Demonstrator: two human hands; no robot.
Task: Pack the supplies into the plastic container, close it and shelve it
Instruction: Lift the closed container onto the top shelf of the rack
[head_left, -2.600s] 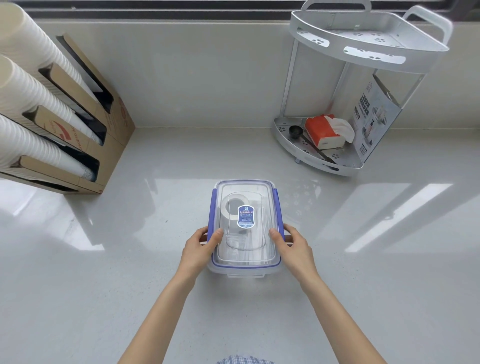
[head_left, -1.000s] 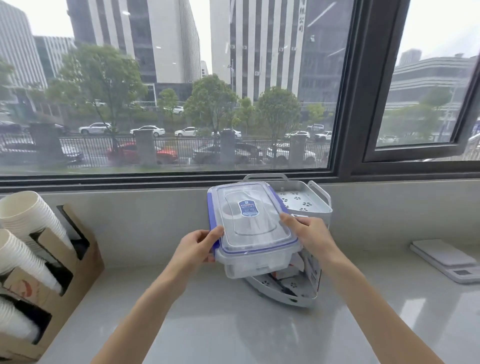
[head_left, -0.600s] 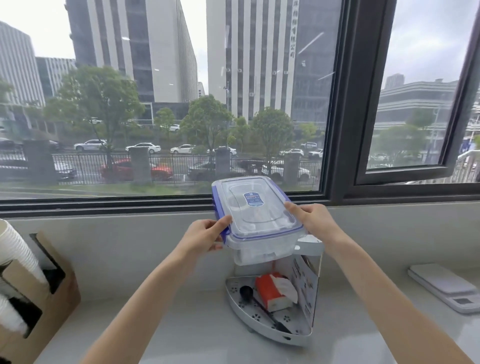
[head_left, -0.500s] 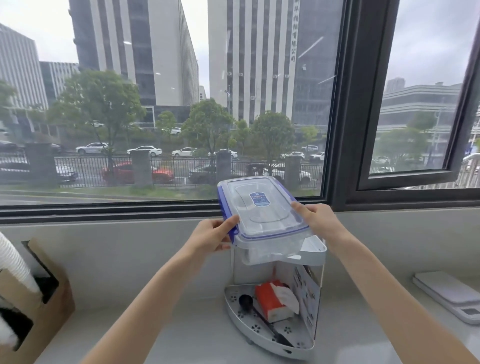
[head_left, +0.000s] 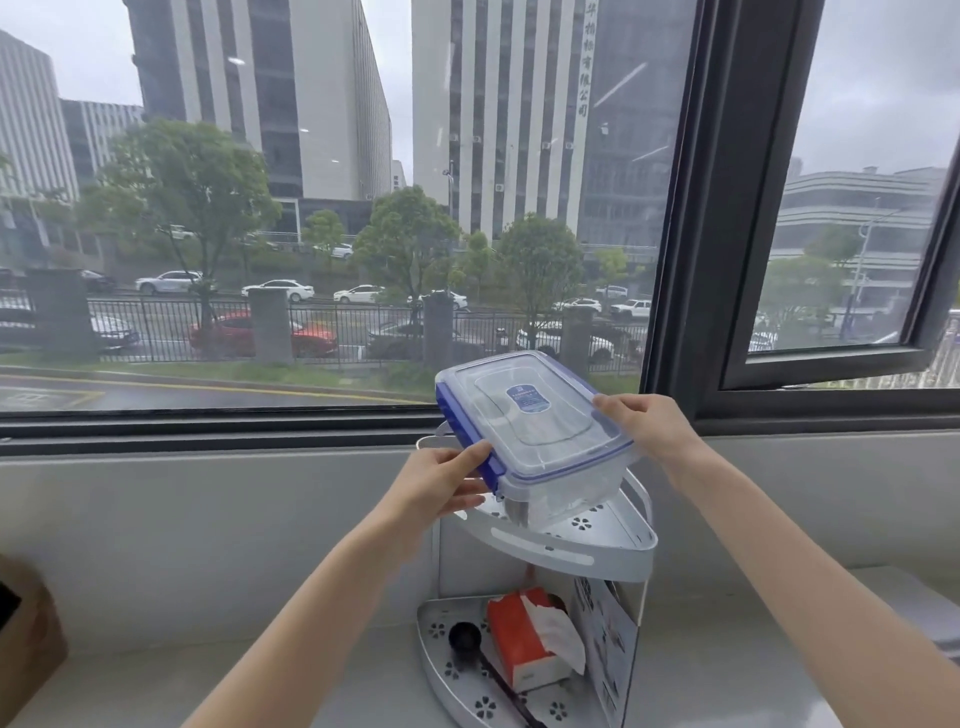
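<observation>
The clear plastic container has its lid on, with blue latches folded down and a blue sticker on top. It is tilted, its near end low over the top tier of a grey two-tier corner shelf. My left hand grips the container's left side by the blue latch. My right hand grips its right edge. Whether the container's bottom touches the tier I cannot tell. Its contents are barely visible through the wall.
The shelf's lower tier holds an orange tissue pack, a black scoop and a printed card. A cardboard cup holder is at the left edge. A window stands right behind the counter.
Both hands lifted the shut container off the counter, carried it up and to the right, and brought it down onto the shelf's top tier. My view rose toward the window.
</observation>
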